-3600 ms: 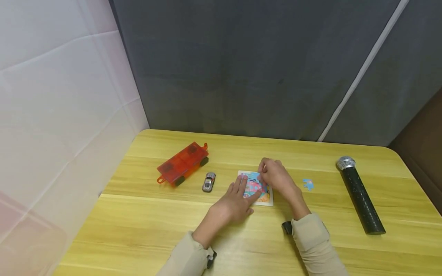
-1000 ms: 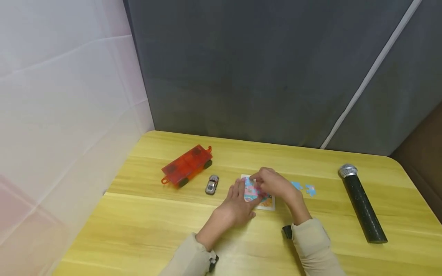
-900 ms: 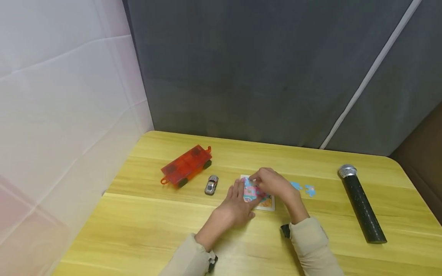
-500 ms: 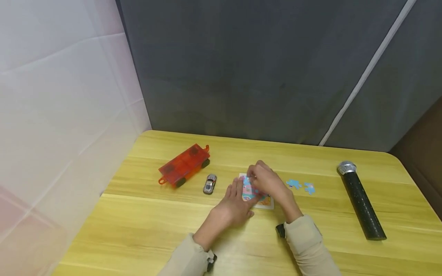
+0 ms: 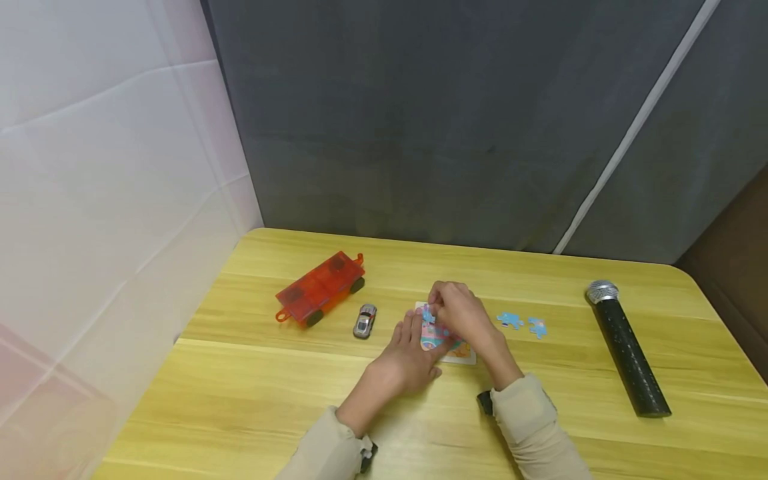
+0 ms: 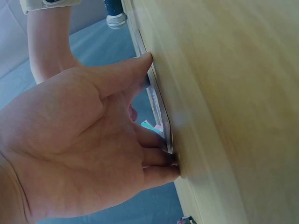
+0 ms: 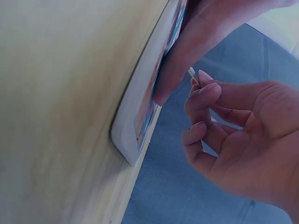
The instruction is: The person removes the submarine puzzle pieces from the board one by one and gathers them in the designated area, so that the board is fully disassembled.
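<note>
A small jigsaw puzzle in a white-edged board (image 5: 463,361) lies on the table, its picture pink, blue and orange. My left hand (image 5: 403,363) rests on the board with fingers extended, the fingertips along its left side and the thumb across its lower part. Above the board's upper part, my right hand (image 5: 467,317) pinches a puzzle piece (image 7: 193,74) between thumb and index finger; the piece is seen edge-on in the right wrist view and clear of the board. Both hands cover much of the picture. Right of the board lie two loose blue puzzle pieces (image 5: 510,320).
A silver toy car (image 5: 365,321) stands left of the board, with a red translucent toy trailer (image 5: 321,287) farther left. On the right lies a black microphone (image 5: 627,353). A dark grey curtain (image 5: 390,133) hangs behind the table.
My right hand has shifted a little left over the board, and the nearer loose piece, partly covered a second ago, shows fully. The left hand has stayed on the board.
</note>
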